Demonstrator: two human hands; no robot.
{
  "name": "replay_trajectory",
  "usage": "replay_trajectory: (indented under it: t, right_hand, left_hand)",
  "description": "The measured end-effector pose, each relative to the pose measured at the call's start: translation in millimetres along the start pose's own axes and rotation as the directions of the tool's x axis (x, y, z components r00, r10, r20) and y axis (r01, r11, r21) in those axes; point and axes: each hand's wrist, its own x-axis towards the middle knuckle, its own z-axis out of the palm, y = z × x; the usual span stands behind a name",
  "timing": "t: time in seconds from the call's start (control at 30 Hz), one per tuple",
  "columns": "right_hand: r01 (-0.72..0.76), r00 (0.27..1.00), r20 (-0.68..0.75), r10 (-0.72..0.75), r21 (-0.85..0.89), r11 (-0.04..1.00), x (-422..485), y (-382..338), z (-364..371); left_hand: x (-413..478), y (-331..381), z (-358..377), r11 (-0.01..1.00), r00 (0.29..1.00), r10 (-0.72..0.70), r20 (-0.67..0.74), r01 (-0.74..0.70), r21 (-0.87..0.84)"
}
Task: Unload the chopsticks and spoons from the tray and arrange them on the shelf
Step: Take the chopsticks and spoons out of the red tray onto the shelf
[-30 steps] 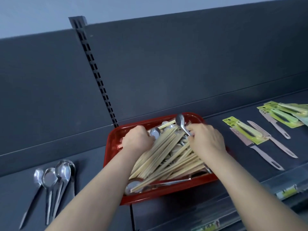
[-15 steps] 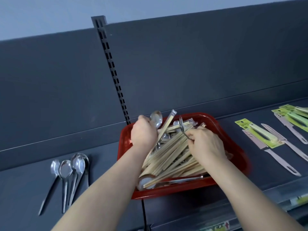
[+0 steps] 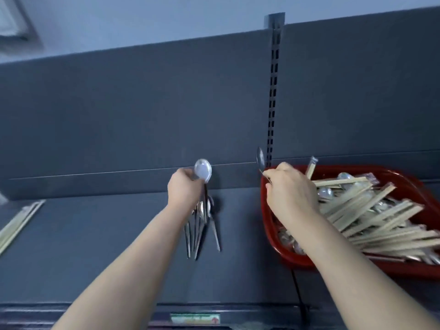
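A red tray [image 3: 269, 225] at the right of the dark shelf [image 3: 95, 246] holds a heap of wrapped wooden chopsticks [image 3: 371, 217] and some metal spoons. My left hand [image 3: 184, 190] grips a metal spoon [image 3: 202, 170], bowl up, above several spoons [image 3: 202, 232] lying on the shelf. My right hand [image 3: 289, 189] hovers over the tray's left end and pinches a second spoon [image 3: 260, 158] by its handle, bowl pointing up.
A few wrapped chopsticks [image 3: 19, 222] lie at the shelf's left edge. A slotted upright [image 3: 273, 91] runs up the back panel just behind the tray. A price label [image 3: 195, 319] sits on the shelf's front rail.
My left hand has carried its spoon out of the tray leftward to above the spoons on the shelf. My right hand has lifted its spoon toward the tray's left edge. The view swung left.
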Motion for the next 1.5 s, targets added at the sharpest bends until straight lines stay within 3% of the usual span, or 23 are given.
replay_trajectory:
  t: [0.13,0.27,0.4,0.57,0.7,0.9,1.03,1.2,1.33,1.5]
  right_hand:
    - [0.125,0.974,0.190,-0.124,0.005,0.992,-6.4,-55.2,24.0]
    - [0.119,0.935,0.342,-0.096,-0.046,0.992,-15.4,-90.2,51.5]
    - [0.104,0.913,0.404,-0.056,-0.099,0.990,-18.2,-108.0,71.6]
    - [0.040,0.888,0.458,-0.037,0.004,0.999,-24.4,-115.6,84.9]
    - [-0.007,0.921,0.389,-0.013,0.051,0.999,-24.3,-107.6,71.5]
    - [-0.019,0.979,0.203,0.020,-0.007,1.000,-21.2,-73.6,36.6]
    - [-0.122,0.981,0.142,0.128,-0.050,0.991,-28.6,-27.9,12.3]
    - [-0.247,0.960,0.110,0.259,-0.113,0.962,-43.4,38.3,-12.7]
    - [-0.313,0.940,0.100,0.325,-0.123,0.942,-50.1,86.0,-23.4]
    - [-0.338,0.936,0.078,0.344,-0.080,0.938,-54.5,128.5,-27.3]
  left_hand:
    - [0.3,-38.9,-34.1,0.993,0.991,-0.071,0.114,0.060,0.104]
    - [-1.7,-65.9,-46.5,0.986,0.981,-0.097,0.171,0.071,0.149]
    - [0.8,-85.2,-47.9,0.984,0.974,-0.071,0.215,0.033,0.178]
    - [7.4,-98.9,-46.7,0.916,0.982,-0.026,0.185,-0.051,0.398]
    - [9.5,-88.0,-42.4,0.926,0.984,0.044,0.175,-0.106,0.362]
    - [-4.3,-38.3,-17.2,0.926,0.931,0.222,0.290,-0.294,0.235]
    - [-24.6,-0.2,17.2,0.908,0.870,0.326,0.369,-0.397,0.136]
    - [-52.4,44.7,69.1,0.830,0.777,0.440,0.450,-0.543,0.128]
    - [-63.1,68.6,110.4,0.789,0.747,0.404,0.529,-0.577,0.212]
    - [-65.1,82.3,146.6,0.777,0.787,0.305,0.537,-0.532,0.338]
